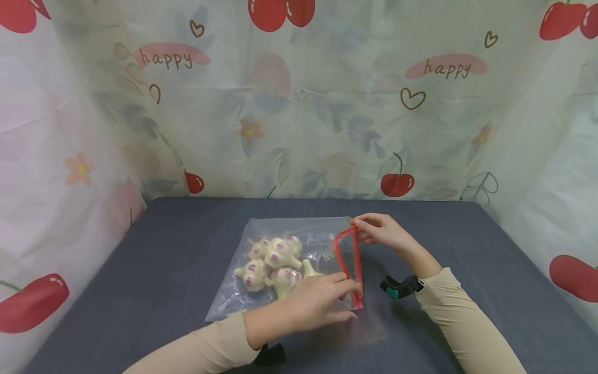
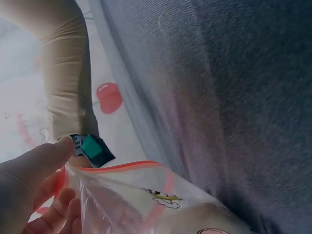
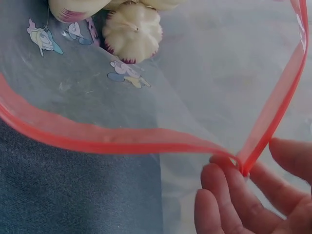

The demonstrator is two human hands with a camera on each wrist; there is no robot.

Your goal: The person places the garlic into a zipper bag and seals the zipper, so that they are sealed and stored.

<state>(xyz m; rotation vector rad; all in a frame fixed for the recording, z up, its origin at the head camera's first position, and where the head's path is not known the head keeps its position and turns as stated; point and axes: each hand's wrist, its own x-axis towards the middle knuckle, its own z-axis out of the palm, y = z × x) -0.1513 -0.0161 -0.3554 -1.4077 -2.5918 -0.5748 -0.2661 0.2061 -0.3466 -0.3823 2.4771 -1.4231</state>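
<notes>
A clear plastic zip bag (image 1: 268, 227) with a red zip strip (image 1: 357, 259) lies on the dark table, its mouth facing right and parted. Inside are several garlic bulbs (image 1: 282, 253), whitish with purple marks. My right hand (image 1: 386, 232) pinches the far corner of the mouth, where both red strips meet in the right wrist view. At the near end of the mouth, my left hand (image 1: 314, 304) holds the red edge, its thumb and curled fingers around it in the left wrist view. The left forearm and hand cover part of the bag's near side and one bulb.
A dark cloth covers the table (image 1: 154, 270), which runs back to a printed curtain (image 1: 303, 145) with cherries and hearts. Similar curtains hang on both sides. A black band with a green patch (image 1: 393, 292) hangs at my right wrist.
</notes>
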